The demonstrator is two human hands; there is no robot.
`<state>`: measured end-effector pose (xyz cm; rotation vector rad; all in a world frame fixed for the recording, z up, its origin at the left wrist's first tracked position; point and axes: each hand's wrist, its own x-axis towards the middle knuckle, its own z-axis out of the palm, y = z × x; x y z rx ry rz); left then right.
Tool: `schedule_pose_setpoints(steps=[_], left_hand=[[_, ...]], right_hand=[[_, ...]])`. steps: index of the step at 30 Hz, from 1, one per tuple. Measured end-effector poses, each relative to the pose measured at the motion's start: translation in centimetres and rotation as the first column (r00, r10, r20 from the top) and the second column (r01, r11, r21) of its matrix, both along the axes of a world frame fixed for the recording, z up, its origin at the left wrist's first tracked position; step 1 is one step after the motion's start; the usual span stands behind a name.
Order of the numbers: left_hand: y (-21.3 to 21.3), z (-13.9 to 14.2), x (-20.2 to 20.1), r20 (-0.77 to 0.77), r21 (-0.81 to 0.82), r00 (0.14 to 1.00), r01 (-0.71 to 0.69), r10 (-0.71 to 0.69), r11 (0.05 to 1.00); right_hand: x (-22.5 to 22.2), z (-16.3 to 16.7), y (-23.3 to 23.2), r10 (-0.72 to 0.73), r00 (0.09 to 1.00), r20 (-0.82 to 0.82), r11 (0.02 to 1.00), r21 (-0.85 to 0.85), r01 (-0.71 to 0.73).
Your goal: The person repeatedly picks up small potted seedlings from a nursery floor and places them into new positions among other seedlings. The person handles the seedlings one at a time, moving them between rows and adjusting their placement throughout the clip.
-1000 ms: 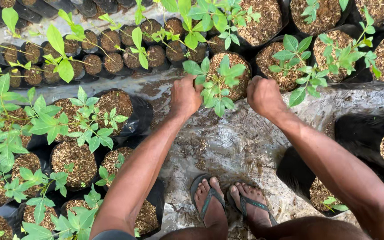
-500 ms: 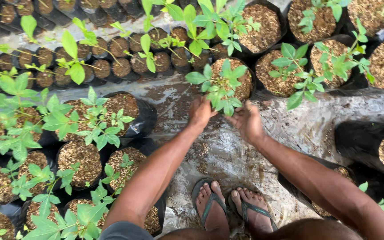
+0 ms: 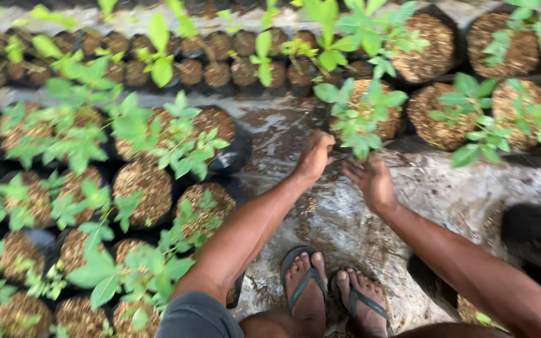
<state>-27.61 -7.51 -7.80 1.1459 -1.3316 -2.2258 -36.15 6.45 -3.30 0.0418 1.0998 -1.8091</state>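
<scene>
feet: in grey flip-flops (image 3: 330,294) on wet plastic sheeting (image 3: 446,188).
left hand (image 3: 314,156): closed on the near rim of a black seedling bag (image 3: 370,119).
right hand (image 3: 374,181): fingers curled at the same bag's side.
bag: between both hands, among potted seedlings (image 3: 151,181).

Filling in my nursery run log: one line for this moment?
left hand: gripping seedling bag | right hand: at bag's near side | stance: sandals on plastic sheet

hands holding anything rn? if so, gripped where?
Both hands, left hand and right hand, are on the black seedling bag, apparently gripping its near side low down; motion blur hides the exact finger hold.
</scene>
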Motion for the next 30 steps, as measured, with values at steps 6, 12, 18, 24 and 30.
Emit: schedule_pose_setpoints(steps=[6, 12, 18, 24, 30], left_hand=[[-3.2, 1.2, 7.3, 0.604, -0.484, 0.761, 0.115, 0.236, 0.867], [-6.8, 5.2, 15.5, 0.68, -0.452, 0.561, -0.186, 0.472, 0.872], [-9.9, 9.9, 19.3, 0.448, -0.295, 0.562, -0.641, 0.695, 0.709], [-12.7, 12.0, 20.9, 0.474, -0.259, 0.705, -0.462, 0.528, 0.848], [-13.9, 10.8, 21.8, 0.568, -0.41, 0.715, -0.184, 0.408, 0.893]], right_hand=[[2.3, 2.1, -6.0, 0.9, 0.253, -0.354, 0.431, 0.645, -0.631], [7.3, 5.7, -20.1, 0.743, -0.345, -0.573, 0.445, 0.809, -0.385], [11.5, 5.6, -26.6, 0.858, -0.163, -0.488, 0.457, 0.868, -0.193], [11.0, 4.0, -26.6, 0.769, -0.128, -0.627, 0.606, 0.778, -0.168], [10.0, 3.2, -24.2, 0.661, -0.341, -0.669, 0.656, 0.735, -0.171]])
